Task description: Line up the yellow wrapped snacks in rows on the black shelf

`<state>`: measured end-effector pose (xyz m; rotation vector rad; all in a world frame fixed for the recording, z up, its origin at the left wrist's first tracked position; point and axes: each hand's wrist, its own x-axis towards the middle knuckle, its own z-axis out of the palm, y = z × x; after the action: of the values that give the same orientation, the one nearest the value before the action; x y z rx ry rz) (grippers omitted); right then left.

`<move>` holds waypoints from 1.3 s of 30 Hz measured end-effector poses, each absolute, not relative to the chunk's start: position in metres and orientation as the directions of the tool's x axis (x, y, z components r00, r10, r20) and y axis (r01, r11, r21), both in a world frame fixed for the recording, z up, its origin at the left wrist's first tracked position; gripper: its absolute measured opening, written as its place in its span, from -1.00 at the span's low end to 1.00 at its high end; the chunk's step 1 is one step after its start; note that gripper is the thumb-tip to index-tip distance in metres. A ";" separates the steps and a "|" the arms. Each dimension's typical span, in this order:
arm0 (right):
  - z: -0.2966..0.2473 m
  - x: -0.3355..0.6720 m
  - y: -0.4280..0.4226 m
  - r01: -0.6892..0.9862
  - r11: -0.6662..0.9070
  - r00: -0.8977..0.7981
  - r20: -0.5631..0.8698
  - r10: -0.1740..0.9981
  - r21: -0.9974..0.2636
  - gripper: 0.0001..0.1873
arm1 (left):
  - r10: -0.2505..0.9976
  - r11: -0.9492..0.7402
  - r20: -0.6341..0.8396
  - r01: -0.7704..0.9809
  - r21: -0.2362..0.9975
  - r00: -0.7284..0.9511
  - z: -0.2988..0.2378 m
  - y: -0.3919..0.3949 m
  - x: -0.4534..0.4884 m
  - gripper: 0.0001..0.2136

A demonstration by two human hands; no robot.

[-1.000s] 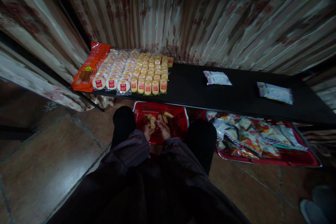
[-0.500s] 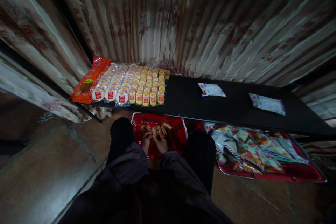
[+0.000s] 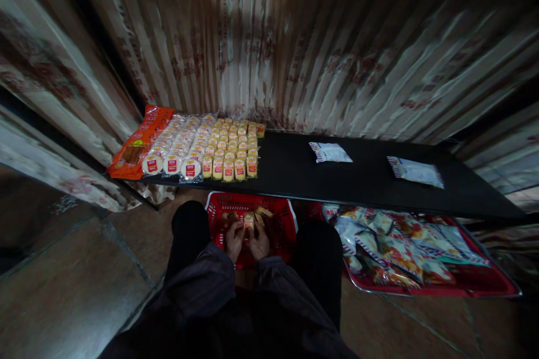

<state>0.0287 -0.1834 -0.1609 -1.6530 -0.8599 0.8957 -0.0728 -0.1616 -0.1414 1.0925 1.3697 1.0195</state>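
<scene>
Left hand (image 3: pixel 234 241) and right hand (image 3: pixel 259 242): fingertips pinched on one small packet (image 3: pixel 249 220), one hand at each side. Packet sits between them, over the red basket (image 3: pixel 288 206), which is hard plastic with slotted walls and a pale rim, set between the knees. Packet: clear film, yellowish contents, oblong; print on it too small to read. Long axis runs roughly away from the body, toward the shelf (image 3: pixel 286 165); broad face turned up to the camera. Which end is the top: cannot tell.

More packets (image 3: pixel 263 213) lie loose in the basket, at mixed angles.

Shelf: flat, black, smooth. On it, left to right: glossy orange bag (image 3: pixel 141 146); round white cakes (image 3: pixel 172 165) in crinkled film, in rows; yellow cakes (image 3: pixel 228 168), rounded oblongs, tightly ranked; two white pouches (image 3: pixel 330 152), crimped ends striped, well apart.
</scene>
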 end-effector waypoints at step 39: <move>-0.016 0.140 0.010 0.291 -0.065 0.565 0.117 0.817 -0.954 -0.52 | 0.987 -0.139 0.106 0.305 0.942 0.123 0.011 -0.007 0.057 -0.65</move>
<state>0.1405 0.0101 -0.0155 -1.6309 -0.9489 0.5613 0.0567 -0.0073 0.0107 1.5839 1.2951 1.0527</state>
